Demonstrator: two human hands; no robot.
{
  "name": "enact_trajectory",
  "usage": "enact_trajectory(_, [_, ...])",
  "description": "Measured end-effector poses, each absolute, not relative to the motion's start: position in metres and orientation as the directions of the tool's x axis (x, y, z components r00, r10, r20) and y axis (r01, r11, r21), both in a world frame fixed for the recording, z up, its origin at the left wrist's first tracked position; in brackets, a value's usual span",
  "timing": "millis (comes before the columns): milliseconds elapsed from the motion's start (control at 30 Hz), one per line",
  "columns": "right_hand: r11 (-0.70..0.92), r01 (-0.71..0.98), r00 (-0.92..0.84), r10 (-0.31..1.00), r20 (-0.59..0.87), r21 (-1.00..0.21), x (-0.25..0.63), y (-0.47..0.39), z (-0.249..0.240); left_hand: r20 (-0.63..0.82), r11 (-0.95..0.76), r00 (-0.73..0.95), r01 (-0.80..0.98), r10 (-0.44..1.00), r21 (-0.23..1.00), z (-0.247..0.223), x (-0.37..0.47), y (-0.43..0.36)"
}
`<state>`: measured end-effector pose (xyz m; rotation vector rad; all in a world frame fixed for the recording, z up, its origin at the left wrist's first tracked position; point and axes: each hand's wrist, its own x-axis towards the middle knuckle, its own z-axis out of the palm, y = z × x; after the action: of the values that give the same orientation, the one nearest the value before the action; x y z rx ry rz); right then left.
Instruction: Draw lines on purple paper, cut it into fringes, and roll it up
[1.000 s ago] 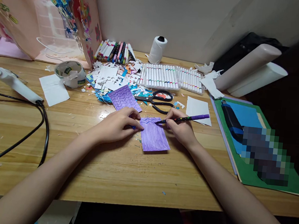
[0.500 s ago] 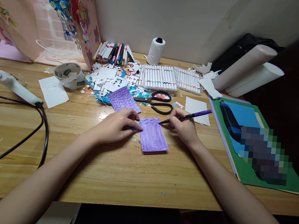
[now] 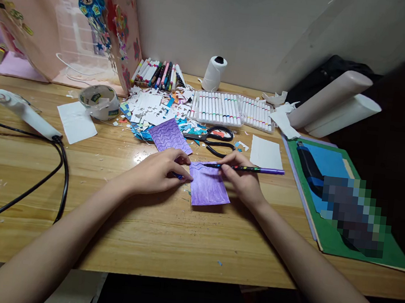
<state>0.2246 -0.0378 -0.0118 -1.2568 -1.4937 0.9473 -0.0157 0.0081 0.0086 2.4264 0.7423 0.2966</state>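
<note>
A purple-coloured paper lies on the table with wavy dark lines near its top edge. My left hand rests at its left side, fingers curled, thumb and fingertip holding that edge down. A small blue piece, perhaps a pen cap, shows under those fingers; most of it is hidden. In my right hand is a slim black marker pen with coloured spots and a purple end, its tip on the paper's upper part. A second purple paper, covered in wavy lines, lies just beyond my left hand.
Black-handled scissors lie beyond the paper, beside a heap of paper scraps. Behind are marker sets and a thread spool. A tape roll and cabled white device are left, a green folder right.
The pen tip has moved left along the paper's top, and the pen now lies flatter. My left hand stays on the paper's edge. The camera view has shifted slightly.
</note>
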Motion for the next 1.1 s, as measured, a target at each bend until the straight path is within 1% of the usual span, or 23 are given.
enact_trajectory(67, [0.161,0.290,-0.139,0.982,0.125,-0.943,0.219,-0.043,-0.012,0.026,-0.680,0.824,0.449,0.566,0.579,0.010,-0.017,0.008])
enact_trajectory(133, [0.146,0.326,-0.195,0.977,0.084,-0.934,0.215,-0.046,-0.012,0.020,-0.685,0.825,0.455,0.564,0.569,0.011,-0.017,0.008])
enact_trajectory(333, [0.124,0.396,-0.249,0.968,0.024,-0.910,0.212,-0.046,-0.012,0.017,-0.698,0.831,0.457,0.557,0.551,0.009,-0.017,0.008])
enact_trajectory(633, [0.123,0.425,-0.185,0.982,0.047,-0.897,0.214,-0.044,-0.008,0.032,-0.681,0.825,0.443,0.564,0.583,0.009,-0.017,0.009])
enact_trajectory(967, [0.057,0.423,-0.079,0.997,0.026,-0.904,0.221,-0.040,-0.008,0.039,-0.669,0.819,0.440,0.573,0.599,0.009,-0.016,0.009])
enact_trajectory(1100, [0.042,0.399,-0.051,0.998,0.024,-0.916,0.221,-0.038,-0.006,0.036,-0.664,0.815,0.444,0.578,0.602,0.009,-0.016,0.009])
